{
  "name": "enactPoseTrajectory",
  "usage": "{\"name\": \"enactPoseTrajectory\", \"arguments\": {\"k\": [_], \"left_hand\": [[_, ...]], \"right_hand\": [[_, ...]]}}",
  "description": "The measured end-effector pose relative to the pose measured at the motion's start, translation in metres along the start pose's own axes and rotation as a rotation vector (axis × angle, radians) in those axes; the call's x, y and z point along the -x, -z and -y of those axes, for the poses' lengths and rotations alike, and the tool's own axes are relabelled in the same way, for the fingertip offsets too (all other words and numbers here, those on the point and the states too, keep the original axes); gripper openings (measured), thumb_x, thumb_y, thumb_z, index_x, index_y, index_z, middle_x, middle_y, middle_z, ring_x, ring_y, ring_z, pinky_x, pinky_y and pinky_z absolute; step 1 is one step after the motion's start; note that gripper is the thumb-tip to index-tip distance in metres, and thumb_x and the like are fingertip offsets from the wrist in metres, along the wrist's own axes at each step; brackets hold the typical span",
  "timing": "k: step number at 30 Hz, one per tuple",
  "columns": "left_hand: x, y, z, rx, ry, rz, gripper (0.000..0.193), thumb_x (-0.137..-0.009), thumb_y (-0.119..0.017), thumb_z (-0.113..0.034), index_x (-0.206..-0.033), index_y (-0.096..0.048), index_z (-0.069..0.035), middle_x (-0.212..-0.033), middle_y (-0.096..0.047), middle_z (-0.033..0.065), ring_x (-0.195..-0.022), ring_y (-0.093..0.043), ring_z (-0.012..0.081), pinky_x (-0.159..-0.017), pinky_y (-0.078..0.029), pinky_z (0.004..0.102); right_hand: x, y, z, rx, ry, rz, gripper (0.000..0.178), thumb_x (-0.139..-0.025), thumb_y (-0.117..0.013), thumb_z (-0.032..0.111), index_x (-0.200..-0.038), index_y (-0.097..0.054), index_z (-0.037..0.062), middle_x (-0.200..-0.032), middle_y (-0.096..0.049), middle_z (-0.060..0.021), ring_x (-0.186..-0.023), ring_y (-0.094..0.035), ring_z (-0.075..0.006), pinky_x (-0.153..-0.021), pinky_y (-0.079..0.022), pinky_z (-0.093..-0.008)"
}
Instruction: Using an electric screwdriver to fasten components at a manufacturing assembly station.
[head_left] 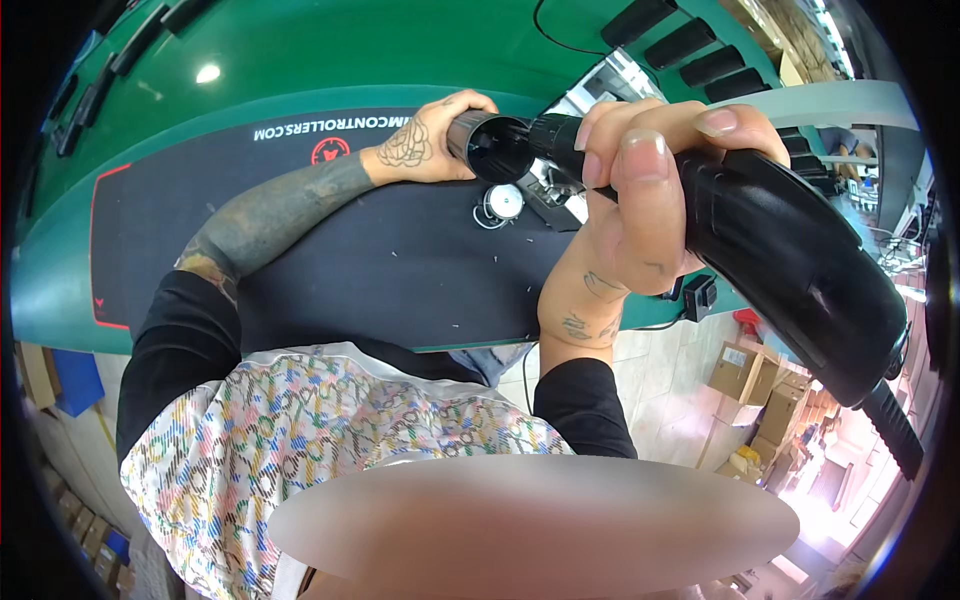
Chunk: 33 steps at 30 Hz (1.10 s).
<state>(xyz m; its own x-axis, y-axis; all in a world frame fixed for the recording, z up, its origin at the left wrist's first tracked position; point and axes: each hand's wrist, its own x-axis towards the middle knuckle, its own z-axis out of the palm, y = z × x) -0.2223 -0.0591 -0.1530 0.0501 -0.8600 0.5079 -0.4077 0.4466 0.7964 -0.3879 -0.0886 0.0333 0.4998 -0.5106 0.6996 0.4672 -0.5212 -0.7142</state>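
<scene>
Both hands engaged: right hand (640,200) gripping the black power tool (790,270), left hand (425,145) closed around a black tube (495,145) above the dark mat (380,260). Judgement: keep tool tip square to the tube mouth (contact point hidden) and hold the tube steady.

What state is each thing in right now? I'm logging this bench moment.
black power tool: lifted off the bench, gripped by right hand
black tube: open end facing the camera, held by left hand
small round metal part: lying loose on the black mat
</scene>
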Motion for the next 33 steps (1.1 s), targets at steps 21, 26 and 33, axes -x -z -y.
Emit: {"name": "enactPoseTrajectory", "arguments": {"k": [21, 26, 33], "left_hand": [[0.001, 0.000, 0.009, -0.035, 0.028, -0.004, 0.063, -0.056, -0.075, -0.007, -0.112, -0.047, -0.009, -0.106, -0.055, 0.0120, -0.100, -0.055, 0.0309, -0.086, -0.044, 0.0374], [0.001, 0.000, 0.008, -0.020, 0.272, -0.182, 0.065, -0.062, -0.076, -0.014, -0.117, -0.042, -0.004, -0.107, -0.054, 0.0159, -0.098, -0.056, 0.0284, -0.084, -0.046, 0.0346], [0.000, -0.003, 0.010, -0.063, 0.103, -0.161, 0.064, -0.060, -0.078, -0.014, -0.114, -0.046, -0.005, -0.107, -0.055, 0.0124, -0.099, -0.056, 0.0267, -0.085, -0.045, 0.0338]], "right_hand": [[-0.001, 0.000, -0.008, 0.079, 0.188, 0.033, 0.032, -0.074, -0.044, -0.010, -0.101, -0.038, 0.0053, -0.065, -0.050, -0.0081, -0.049, -0.045, -0.0150, -0.050, -0.040, -0.0297], [0.014, 0.056, 0.043, -0.501, 0.421, -0.026, 0.032, -0.084, -0.050, 0.010, -0.115, -0.041, 0.0107, -0.067, -0.044, 0.0008, -0.057, -0.049, -0.0132, -0.061, -0.041, -0.0335], [-0.007, 0.029, 0.022, 0.102, -0.029, -0.167, 0.033, -0.074, -0.054, -0.003, -0.105, -0.043, 0.0014, -0.063, -0.046, -0.0060, -0.050, -0.044, -0.0153, -0.054, -0.040, -0.0326]]}}
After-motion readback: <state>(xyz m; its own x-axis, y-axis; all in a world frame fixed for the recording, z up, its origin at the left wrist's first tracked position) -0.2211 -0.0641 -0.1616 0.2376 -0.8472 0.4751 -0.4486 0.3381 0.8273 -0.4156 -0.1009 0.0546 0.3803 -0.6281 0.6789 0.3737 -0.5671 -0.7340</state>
